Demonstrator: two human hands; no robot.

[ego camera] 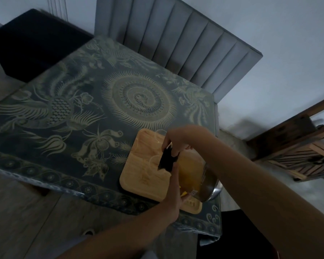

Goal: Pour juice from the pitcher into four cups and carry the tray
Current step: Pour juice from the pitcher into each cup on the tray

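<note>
A glass pitcher (pixel 193 176) of orange juice with a black top (pixel 166 159) and a metal base is tilted over a wooden tray (pixel 138 176) at the table's near right corner. My right hand (pixel 178 141) grips the pitcher near its black top. My left hand (pixel 173 195) is pressed against the pitcher's lower side from below. Faint clear cups (pixel 155 161) stand on the tray under the spout, hard to make out in the dim light. I cannot tell whether juice is flowing.
The table (pixel 82 113) has a dark cloth with a pale floral and circular pattern. A grey padded chair (pixel 176 43) stands at its far side, a dark chair seat (pixel 36 43) at far left, and wooden furniture (pixel 297 150) at right.
</note>
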